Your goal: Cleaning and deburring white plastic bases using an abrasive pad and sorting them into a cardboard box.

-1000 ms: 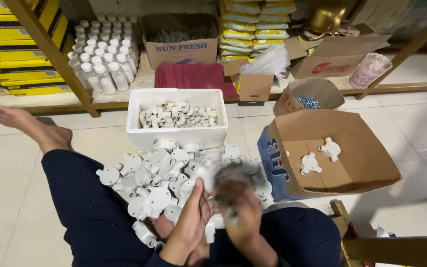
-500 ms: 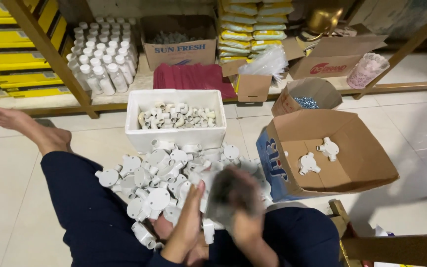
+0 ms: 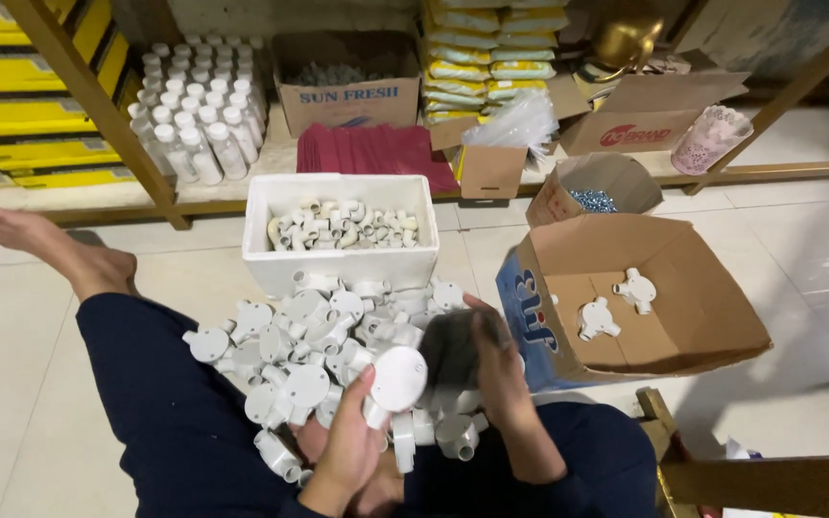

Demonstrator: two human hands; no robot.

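The left hand (image 3: 352,446) grips a white round junction box (image 3: 397,379) at the near edge of the pile (image 3: 309,331) of like fittings. The right hand (image 3: 491,369), just right of the pile, has come up since a second ago and now blurs in motion beside that box; what it holds cannot be told, so the piece looks mid-handling. Right of the pile an open carton (image 3: 626,297) holds three fittings, with bare floor around it. Beyond the pile stands a white tub (image 3: 343,230) of elbows, touching it. Shelves close off the far side.
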